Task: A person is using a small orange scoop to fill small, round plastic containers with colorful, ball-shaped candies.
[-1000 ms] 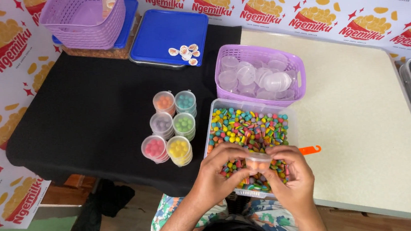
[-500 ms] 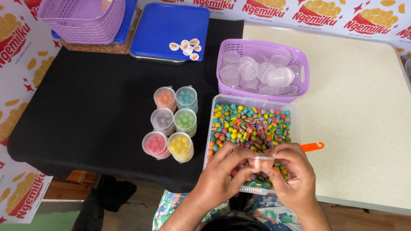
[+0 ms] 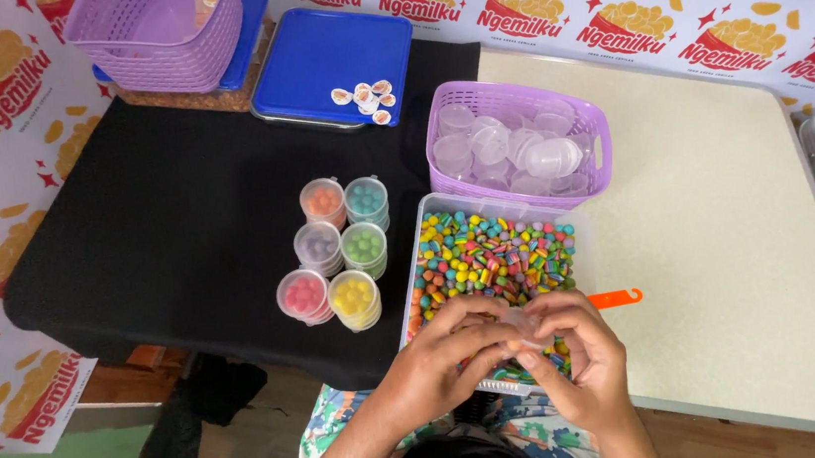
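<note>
a small clear plastic cup (image 3: 521, 326) sat pinched between both hands over the near end of the clear tub (image 3: 427, 219) of mixed coloured candies (image 3: 492, 256), mostly hidden by fingers so that whether it held anything could not be told. the left hand (image 3: 449, 349) curled around it from the left, fingers closed on its side, and the right hand (image 3: 578, 347) met it from the right with thumb and fingertips pressed to its rim. under the hands the candy tub lay on the seam between the black table (image 3: 159, 233) and the cream table (image 3: 726, 228). an orange handle (image 3: 618, 297) stuck out from the tub's right edge, just beside the right hand. beyond the tub, touching its far rim, stood a purple basket (image 3: 515, 99) of empty clear cups (image 3: 519, 148). to the left of the tub six lidded cups (image 3: 335, 256) stood in two columns, holding orange, teal, lilac, green, pink and yellow sweets. farther back lay a blue tray (image 3: 331, 57) with a few small round stickers (image 3: 365, 99) on its near right corner, and at the far left corner a second purple basket (image 3: 160, 34) rested on another blue tray.
</note>
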